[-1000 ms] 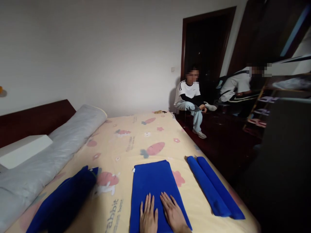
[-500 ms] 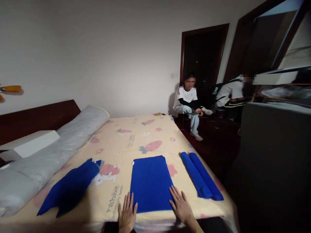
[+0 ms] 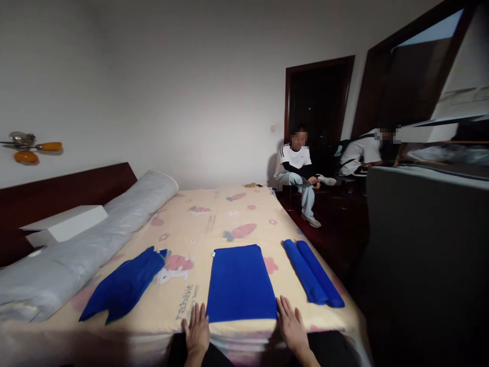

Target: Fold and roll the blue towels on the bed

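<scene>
A flat, folded blue cloth [image 3: 241, 284] lies on the bed in front of me, with a small white tag at its far left corner. My left hand [image 3: 197, 326] rests palm down beside its near left corner, fingers stretched out. By the near right corner lies my right hand [image 3: 292, 323], also flat with fingers extended. Neither hand grips anything. To the right, two rolled blue cloths [image 3: 314, 272] lie side by side. On the left is a loosely spread blue cloth [image 3: 124, 285] with a greenish edge.
The bed [image 3: 214, 216] has a cream sheet with carrot and rabbit prints. A long grey roll [image 3: 126, 229] and a white box [image 3: 72, 224] lie by the headboard [image 3: 69, 191]. One person [image 3: 298, 168] sits beyond the bed, another [image 3: 362, 153] farther right. A dark cabinet [image 3: 424, 255] stands right.
My right hand has slid off the folded cloth's right edge to rest beside its near corner. My left hand stays near the left corner. The view has shifted slightly.
</scene>
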A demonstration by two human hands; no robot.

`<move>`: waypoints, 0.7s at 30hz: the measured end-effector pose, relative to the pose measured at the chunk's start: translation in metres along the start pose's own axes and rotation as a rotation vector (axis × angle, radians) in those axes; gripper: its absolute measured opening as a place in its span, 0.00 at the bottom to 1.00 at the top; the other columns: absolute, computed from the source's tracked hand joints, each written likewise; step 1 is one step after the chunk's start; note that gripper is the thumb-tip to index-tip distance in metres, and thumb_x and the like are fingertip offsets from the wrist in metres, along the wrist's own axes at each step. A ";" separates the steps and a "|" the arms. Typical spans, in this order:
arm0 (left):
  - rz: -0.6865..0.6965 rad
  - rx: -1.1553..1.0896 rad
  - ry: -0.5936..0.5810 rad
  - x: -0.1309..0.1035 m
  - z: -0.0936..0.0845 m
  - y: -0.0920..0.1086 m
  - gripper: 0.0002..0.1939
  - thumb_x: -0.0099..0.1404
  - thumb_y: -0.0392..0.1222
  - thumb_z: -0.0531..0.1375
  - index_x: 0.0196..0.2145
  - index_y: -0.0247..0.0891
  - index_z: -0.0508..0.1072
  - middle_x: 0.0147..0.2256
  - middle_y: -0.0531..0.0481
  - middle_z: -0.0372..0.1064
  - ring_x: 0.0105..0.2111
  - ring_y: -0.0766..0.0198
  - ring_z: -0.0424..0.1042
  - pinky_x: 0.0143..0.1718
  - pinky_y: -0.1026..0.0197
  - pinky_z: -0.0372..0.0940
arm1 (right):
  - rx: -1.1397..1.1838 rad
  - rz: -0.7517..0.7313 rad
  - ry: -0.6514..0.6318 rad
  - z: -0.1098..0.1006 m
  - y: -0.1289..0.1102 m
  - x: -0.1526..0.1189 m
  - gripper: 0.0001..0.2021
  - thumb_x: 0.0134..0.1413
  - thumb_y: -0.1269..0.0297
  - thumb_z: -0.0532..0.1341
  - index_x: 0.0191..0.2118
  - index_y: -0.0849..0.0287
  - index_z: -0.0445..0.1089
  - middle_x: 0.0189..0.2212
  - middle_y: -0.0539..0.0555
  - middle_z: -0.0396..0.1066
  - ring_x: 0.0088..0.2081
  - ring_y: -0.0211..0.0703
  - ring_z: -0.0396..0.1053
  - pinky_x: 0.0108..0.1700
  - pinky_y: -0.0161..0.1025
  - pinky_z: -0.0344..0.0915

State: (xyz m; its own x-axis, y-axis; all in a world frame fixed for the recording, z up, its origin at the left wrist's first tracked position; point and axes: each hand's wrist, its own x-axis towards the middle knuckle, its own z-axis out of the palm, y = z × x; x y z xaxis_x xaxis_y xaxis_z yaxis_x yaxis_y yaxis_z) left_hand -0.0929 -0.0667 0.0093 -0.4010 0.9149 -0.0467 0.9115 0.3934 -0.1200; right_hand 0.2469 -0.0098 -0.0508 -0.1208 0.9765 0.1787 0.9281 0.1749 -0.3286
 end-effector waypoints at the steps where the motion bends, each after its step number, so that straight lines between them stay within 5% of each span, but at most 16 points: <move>1: 0.005 -0.008 0.063 -0.002 0.000 0.003 0.30 0.67 0.33 0.40 0.66 0.44 0.51 0.68 0.47 0.42 0.68 0.59 0.43 0.66 0.38 0.41 | 0.009 0.016 0.036 0.000 -0.004 -0.002 0.29 0.60 0.68 0.42 0.66 0.55 0.56 0.66 0.57 0.51 0.67 0.55 0.48 0.63 0.63 0.50; 4: 0.264 -0.142 0.176 -0.007 0.001 0.021 0.34 0.64 0.29 0.41 0.67 0.43 0.49 0.68 0.50 0.45 0.68 0.61 0.44 0.67 0.47 0.45 | 0.057 -0.076 0.105 -0.004 -0.025 -0.005 0.35 0.52 0.77 0.43 0.66 0.54 0.56 0.67 0.56 0.50 0.68 0.51 0.46 0.64 0.59 0.50; 8: 0.649 -0.309 0.123 -0.016 -0.001 0.059 0.36 0.61 0.31 0.46 0.67 0.44 0.50 0.68 0.55 0.45 0.68 0.62 0.46 0.68 0.53 0.49 | 0.109 -0.358 -0.096 -0.025 -0.077 -0.001 0.32 0.47 0.76 0.49 0.60 0.56 0.65 0.66 0.57 0.55 0.66 0.50 0.51 0.64 0.53 0.50; 13: 0.646 -0.375 -0.140 -0.004 -0.021 0.096 0.34 0.62 0.40 0.49 0.66 0.34 0.54 0.67 0.43 0.49 0.67 0.52 0.47 0.68 0.47 0.46 | 0.100 -0.359 -0.243 -0.049 -0.123 0.030 0.21 0.52 0.71 0.51 0.49 0.62 0.72 0.50 0.63 0.72 0.54 0.54 0.66 0.58 0.49 0.56; 18: 0.720 -0.385 -0.250 0.028 -0.046 0.097 0.33 0.58 0.47 0.54 0.61 0.37 0.63 0.63 0.42 0.59 0.64 0.51 0.56 0.65 0.50 0.52 | 0.123 -0.452 -0.368 -0.056 -0.114 0.058 0.22 0.43 0.70 0.57 0.47 0.58 0.73 0.43 0.58 0.75 0.45 0.51 0.72 0.49 0.41 0.63; 21: 0.721 -0.390 -0.295 0.027 -0.046 0.098 0.33 0.57 0.49 0.54 0.60 0.37 0.64 0.61 0.42 0.62 0.61 0.54 0.60 0.63 0.55 0.55 | 0.150 -0.472 -0.401 -0.054 -0.108 0.055 0.20 0.43 0.69 0.57 0.45 0.57 0.73 0.43 0.57 0.75 0.44 0.49 0.72 0.46 0.39 0.64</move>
State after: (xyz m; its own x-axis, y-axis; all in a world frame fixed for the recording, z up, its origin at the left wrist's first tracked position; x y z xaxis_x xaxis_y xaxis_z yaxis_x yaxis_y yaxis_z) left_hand -0.0103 0.0002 0.0417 0.3278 0.9132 -0.2422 0.8968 -0.2201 0.3839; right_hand 0.1590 0.0187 0.0442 -0.6541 0.7562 -0.0159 0.6870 0.5851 -0.4309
